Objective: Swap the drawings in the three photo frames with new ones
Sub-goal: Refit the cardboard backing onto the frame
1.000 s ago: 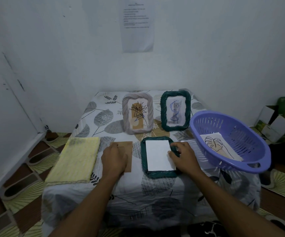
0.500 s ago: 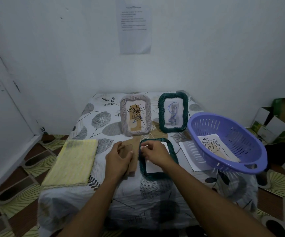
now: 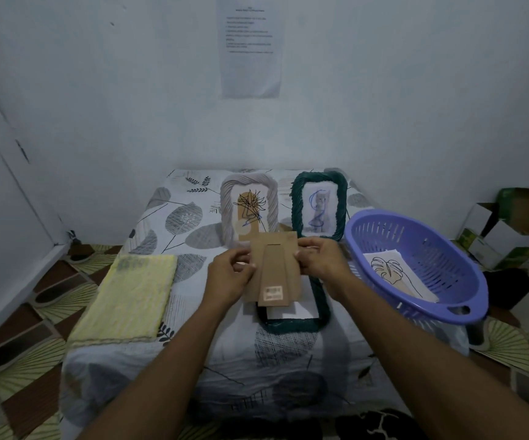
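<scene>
Left hand (image 3: pixel 230 276), right hand (image 3: pixel 320 265): each pinches a side edge of brown cardboard frame backing (image 3: pixel 276 271), held above dark green woven photo frame (image 3: pixel 291 325) lying flat beneath. Right of hands: purple plastic basket (image 3: pixel 441 258) containing leaf drawing (image 3: pixel 387 269).

We judge this a room in a private home (one dim corner of it). A leaf-print bedsheet (image 3: pixel 180 217) covers a low surface. Patterned floor tiles (image 3: pixel 19 373), a scuffed white wall (image 3: pixel 98 106), opened cardboard boxes (image 3: pixel 517 242), a plastic basket (image 3: pixel 441 268) and a woven photo frame (image 3: pixel 297 214) support this.
</scene>
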Demonstrator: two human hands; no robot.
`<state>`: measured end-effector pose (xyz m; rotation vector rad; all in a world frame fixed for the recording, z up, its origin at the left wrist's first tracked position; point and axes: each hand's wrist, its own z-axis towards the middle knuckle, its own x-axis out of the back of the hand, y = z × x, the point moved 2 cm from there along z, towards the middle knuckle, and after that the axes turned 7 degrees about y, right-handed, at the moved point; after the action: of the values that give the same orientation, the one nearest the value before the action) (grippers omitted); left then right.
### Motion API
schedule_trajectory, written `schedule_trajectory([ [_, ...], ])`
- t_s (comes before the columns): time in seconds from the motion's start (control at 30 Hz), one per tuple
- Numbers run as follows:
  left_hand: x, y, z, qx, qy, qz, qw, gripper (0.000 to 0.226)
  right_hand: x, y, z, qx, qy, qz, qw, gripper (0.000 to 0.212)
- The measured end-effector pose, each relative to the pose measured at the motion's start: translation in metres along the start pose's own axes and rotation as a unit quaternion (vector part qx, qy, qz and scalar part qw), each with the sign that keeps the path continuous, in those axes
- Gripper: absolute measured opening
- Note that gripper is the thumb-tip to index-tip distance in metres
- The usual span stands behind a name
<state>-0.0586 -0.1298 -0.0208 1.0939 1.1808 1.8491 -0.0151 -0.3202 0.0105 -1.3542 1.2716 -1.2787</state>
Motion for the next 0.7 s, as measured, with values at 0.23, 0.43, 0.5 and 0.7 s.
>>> schedule_trajectory([
  [0.23, -0.027, 0.006, -0.005, -0.042, -0.029, 0.071, 0.996, 0.031, 0.024, 0.026, 0.009, 0.016, 0.021, -0.086, 0.996, 0.03],
  [0.43, -0.032, 0.0, -0.006, -0.029, -0.036, 0.109, 0.993, 0.031, 0.028, 0.032, 0.01, 0.027, 0.021, -0.127, 0.991, 0.032],
  [0.5, -0.033, -0.002, -0.006, -0.029, -0.036, 0.121, 0.992, 0.032, 0.028, 0.034, 0.013, 0.034, 0.021, -0.142, 0.989, 0.034],
  [0.7, -0.034, -0.007, -0.01, -0.049, -0.034, 0.159, 0.986, 0.034, 0.027, 0.04, 0.017, 0.055, 0.017, -0.189, 0.98, 0.038],
])
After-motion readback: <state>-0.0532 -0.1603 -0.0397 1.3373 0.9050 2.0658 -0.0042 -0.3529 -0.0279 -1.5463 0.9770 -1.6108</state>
